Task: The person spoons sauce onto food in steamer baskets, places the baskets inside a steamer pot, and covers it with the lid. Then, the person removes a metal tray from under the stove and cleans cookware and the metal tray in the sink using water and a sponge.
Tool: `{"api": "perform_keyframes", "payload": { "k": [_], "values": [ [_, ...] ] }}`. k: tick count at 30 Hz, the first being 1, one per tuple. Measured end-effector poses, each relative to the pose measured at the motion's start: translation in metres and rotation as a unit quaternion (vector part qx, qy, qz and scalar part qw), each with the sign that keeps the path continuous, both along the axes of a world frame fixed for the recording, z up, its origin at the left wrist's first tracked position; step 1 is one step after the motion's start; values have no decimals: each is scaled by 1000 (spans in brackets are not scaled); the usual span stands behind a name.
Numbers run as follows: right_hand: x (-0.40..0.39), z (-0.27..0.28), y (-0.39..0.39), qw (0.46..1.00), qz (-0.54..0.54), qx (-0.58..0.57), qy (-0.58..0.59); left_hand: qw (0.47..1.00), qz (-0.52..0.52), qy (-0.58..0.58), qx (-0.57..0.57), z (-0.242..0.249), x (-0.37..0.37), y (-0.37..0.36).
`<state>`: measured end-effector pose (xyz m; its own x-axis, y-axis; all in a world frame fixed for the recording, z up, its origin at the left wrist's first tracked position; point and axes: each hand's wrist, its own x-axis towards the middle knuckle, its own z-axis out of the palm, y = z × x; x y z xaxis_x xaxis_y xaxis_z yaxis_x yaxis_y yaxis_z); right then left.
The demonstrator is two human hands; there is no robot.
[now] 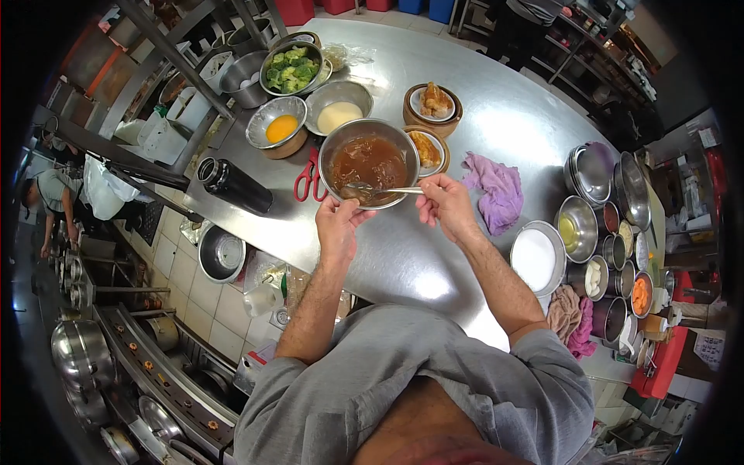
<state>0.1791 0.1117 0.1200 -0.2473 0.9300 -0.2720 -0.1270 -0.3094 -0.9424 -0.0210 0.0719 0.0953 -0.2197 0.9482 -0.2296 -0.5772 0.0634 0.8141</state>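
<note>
My left hand (341, 226) grips the near rim of a steel bowl (324, 147) that contains a brown sauce (366, 159) with lumps in it. Between the fingers of my right hand (444, 204) is the handle of a metal spoon (399, 190); its head dips into the sauce by the near left side. Just behind the bowl, a small bamboo steamer (446, 163) carries a plate of brown-glazed food. Red-handled scissors (304, 184) lie left of the bowl. A crumpled purple cloth (494, 186) rests to the right of my right hand.
Bowls of yellow egg (281, 129), pale batter (339, 116) and broccoli (293, 70) stand at the back left. A black bottle (236, 186) lies by the left table edge. Another steamer (431, 108) stands behind. Several bowls and a pan of white stuff (535, 260) crowd the right. A person (58, 194) works far left.
</note>
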Motion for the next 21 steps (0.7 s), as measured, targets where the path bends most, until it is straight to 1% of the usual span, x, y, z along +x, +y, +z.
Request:
{"api": "perform_keyframes", "payload": {
  "k": [2, 3, 5, 6, 9, 11, 13, 18, 19, 21],
  "values": [
    [-7, -2, -4, 993, -32, -80, 83, 1000, 1, 3, 2, 0, 4, -3],
    [-10, -4, -4, 993, -32, -80, 83, 1000, 4, 1, 2, 0, 6, -5],
    [-13, -5, -3, 980, -63, -116, 150, 1000, 7, -1, 2, -1, 9, -7],
    [-13, -4, -3, 980, -63, -116, 150, 1000, 0, -5, -1, -1, 10, -8],
    [-11, 4, 7, 978, -77, -94, 171, 1000, -12, -15, -5, -5, 11, -9],
    [-5, 11, 15, 982, -96, -31, 158, 1000, -20, -23, -6, -5, 11, -6],
    [3, 17, 27, 982, -105, -11, 160, 999, -24, -35, -4, -3, 13, -1],
    [28, 33, 66, 966, -196, 45, 164, 998, -32, -45, 9, 12, 21, 22],
    [33, 35, 74, 966, -197, 47, 164, 998, -36, -53, 14, 13, 23, 25],
    [42, 36, 91, 951, -240, 98, 170, 998, -40, -51, 17, 16, 27, 29]
  ]
}}
